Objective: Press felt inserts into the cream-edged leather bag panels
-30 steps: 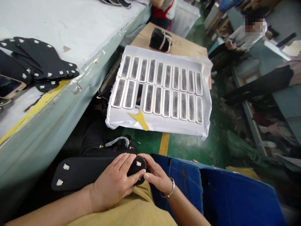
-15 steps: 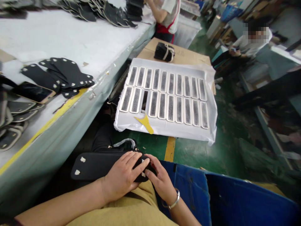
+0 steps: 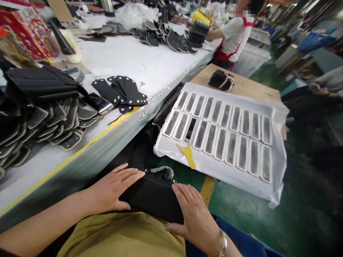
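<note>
A black bag lies across my lap, with a plastic-wrapped handle and small metal fittings along its far edge. My left hand holds its left end, the fingers over the top and the thumb on the near side. At the right end, my right hand grips it the same way, thumb at the near edge. The bag's two ends are partly hidden under my hands. Both hands are well apart, with the bag's smooth dark face between them.
On the left table are black panels with white tabs, a phone, pale-edged pieces and another black bag. Ahead, a white-covered board bears rows of strips and a yellow piece. A person stands beyond.
My hands have moved apart from the right end to both ends of the bag. The black panel with white tabs no longer shows on my lap. The view has turned left.
</note>
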Tool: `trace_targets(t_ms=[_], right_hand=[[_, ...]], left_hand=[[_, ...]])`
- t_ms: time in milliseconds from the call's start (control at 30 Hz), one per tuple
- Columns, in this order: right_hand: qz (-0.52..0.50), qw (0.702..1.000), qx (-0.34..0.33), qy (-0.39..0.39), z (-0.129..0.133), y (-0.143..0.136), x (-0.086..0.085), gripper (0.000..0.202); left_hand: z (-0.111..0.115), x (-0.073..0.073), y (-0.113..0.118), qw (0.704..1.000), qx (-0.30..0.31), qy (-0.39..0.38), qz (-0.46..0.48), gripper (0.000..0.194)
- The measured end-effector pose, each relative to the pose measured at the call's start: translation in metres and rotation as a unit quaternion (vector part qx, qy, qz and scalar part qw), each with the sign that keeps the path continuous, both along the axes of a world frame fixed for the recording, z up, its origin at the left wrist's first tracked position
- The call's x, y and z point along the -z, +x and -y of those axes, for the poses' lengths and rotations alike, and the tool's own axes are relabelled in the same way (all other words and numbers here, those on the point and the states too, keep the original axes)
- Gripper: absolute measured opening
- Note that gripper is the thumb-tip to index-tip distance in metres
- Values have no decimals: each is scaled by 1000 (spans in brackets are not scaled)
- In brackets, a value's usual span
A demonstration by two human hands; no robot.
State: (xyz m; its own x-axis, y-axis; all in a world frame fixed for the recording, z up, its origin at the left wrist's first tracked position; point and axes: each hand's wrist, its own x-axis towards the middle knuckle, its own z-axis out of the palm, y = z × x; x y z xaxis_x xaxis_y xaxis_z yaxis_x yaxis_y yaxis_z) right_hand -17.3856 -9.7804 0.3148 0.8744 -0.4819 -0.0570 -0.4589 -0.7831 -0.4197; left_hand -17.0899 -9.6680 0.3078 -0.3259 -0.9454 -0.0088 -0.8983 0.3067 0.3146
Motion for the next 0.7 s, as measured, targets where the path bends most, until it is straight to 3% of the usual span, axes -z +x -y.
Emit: trace_targets(t_ms=[167,333,467,700], right_hand=[[-26,999,-4,-36,-4,24,1,88],[-51,998,10,-38,-8,36,-8,71],[-77,996,5,-54,-12,50,-13,72],[-57,996,-26,-60,-18,79,-6,70]], left_hand=[[2,9,5,999,13,-19,-30,92],[4,17,7,996,23,-43,-79,92],[5,20,7,994,29,-52,-90,94],[1,22,17,989,47,-62,-125,95]])
